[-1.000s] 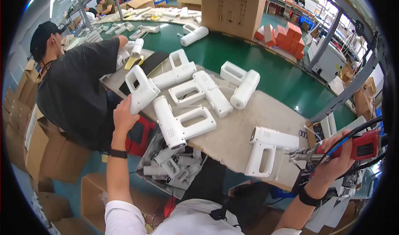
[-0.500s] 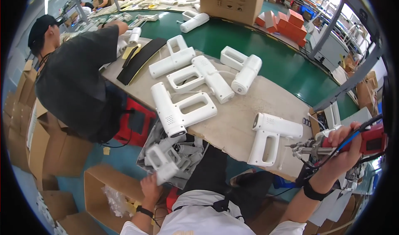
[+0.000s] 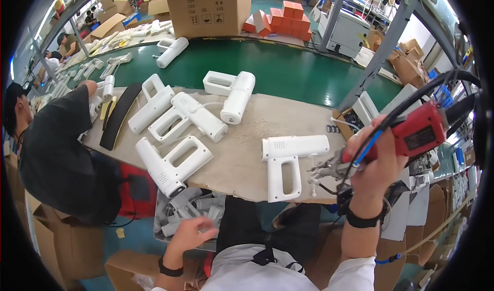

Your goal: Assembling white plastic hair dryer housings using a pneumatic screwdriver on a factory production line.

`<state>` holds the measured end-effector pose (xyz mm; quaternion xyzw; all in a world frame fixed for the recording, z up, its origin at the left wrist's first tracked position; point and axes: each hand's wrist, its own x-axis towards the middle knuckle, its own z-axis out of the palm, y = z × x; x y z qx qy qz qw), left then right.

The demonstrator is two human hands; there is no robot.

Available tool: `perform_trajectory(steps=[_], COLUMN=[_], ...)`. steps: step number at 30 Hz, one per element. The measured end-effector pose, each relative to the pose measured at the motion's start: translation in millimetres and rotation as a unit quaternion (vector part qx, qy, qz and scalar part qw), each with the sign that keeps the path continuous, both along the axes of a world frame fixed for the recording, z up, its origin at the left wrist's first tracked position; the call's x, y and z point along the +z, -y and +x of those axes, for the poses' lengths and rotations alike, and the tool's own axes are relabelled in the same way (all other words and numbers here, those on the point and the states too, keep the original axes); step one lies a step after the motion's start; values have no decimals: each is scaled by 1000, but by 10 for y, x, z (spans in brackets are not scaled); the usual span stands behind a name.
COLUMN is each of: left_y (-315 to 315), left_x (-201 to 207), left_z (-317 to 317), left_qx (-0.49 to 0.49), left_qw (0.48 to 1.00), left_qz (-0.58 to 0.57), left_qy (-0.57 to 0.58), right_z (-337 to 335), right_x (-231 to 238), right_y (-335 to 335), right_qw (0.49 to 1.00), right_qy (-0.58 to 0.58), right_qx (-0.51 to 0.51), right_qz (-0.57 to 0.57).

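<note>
My right hand [image 3: 378, 162] is wrapped round a red power screwdriver [image 3: 419, 131] with a metal nose and a black cable and blue hose. The nose points left toward a white gun-shaped plastic housing [image 3: 283, 185] with a loop handle, lying on the bench, and stays apart from it. My left hand [image 3: 194, 233] hovers empty, fingers apart and slightly blurred, by a bin [image 3: 163, 231] of white housings below the bench edge. Several similar housings lie on the bench's left half, the nearest being a housing [image 3: 172, 165] at the front edge.
A green conveyor [image 3: 288, 69] runs behind the bench [image 3: 247, 162]. A co-worker [image 3: 59, 152] sits at the left. A large carton [image 3: 208, 8] and orange boxes [image 3: 283, 21] stand beyond. A grey post [image 3: 373, 49] rises at right; an open carton [image 3: 128, 268] lies below.
The view has turned right. My left hand has let go of a white housing at the bin and moved away from it. The screwdriver in my right hand is tilted differently, nose lower than its body.
</note>
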<state>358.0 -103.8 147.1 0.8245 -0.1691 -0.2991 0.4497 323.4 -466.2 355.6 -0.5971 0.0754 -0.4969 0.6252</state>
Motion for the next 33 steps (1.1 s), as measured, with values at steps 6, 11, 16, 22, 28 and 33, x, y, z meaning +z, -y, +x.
perform_trajectory(steps=[6,11,16,22,28,33], left_y=[1668,2154,2177,2189,2194,2198], left_x=[236,-86,-99,25,-47,-69], left_z=[845,1068,1084,1080,1112,1092], left_qx=[0,-27,-42,-32,-26,-16], left_qw=[962,974,978,987,985,986], left_qz=[-110,-28,-1,23,-11,-18], left_qy=[251,223,202,158,168,165], right_z=[447,776,1121,1328,1408,1466], right_x=[46,-92,-282,-421,-448,-600], right_y=[-328,-337,-287,-236,-271,-249], right_qw=[999,999,999,998,997,997], right_qy=[18,9,0,-13,-19,-62], right_qx=[32,49,50,55,65,47], right_qz=[1,1,9,17,29,-13])
